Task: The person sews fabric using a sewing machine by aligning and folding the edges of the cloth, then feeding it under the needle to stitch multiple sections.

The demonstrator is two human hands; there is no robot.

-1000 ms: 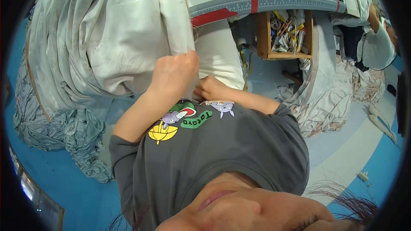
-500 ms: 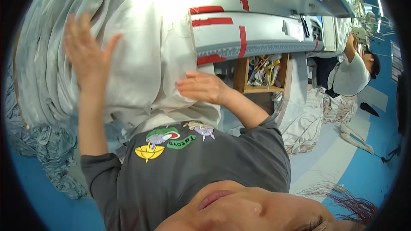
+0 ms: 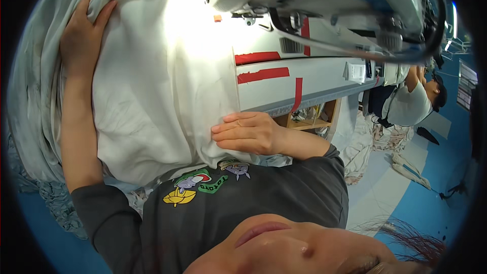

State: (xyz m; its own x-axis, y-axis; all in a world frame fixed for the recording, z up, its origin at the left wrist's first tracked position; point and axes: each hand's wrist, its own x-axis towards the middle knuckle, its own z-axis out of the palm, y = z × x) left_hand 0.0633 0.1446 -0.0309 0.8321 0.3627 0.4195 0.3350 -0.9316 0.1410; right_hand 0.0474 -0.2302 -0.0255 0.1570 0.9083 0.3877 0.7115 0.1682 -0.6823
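Note:
A wide white cloth lies across the work table and hangs in folds toward my body. At its far left my left hand rests among gathered folds, thumb and forefinger spread apart; the other fingers are mostly hidden. My right hand lies flat on the near right part of the cloth, fingers stretched out side by side. Above the table looms the pale sewing machine head, its lamp glaring on the cloth beside it.
Red tape strips mark the table, whose front edge carries a ruler. Under it sits a wooden drawer of small items. Crumpled fabric lies on the floor, and a co-worker sits at the far right.
The machine head now fills more of the upper right as the view has shifted. My left hand has moved farther left, into the folds. My right hand has come down flat on the cloth.

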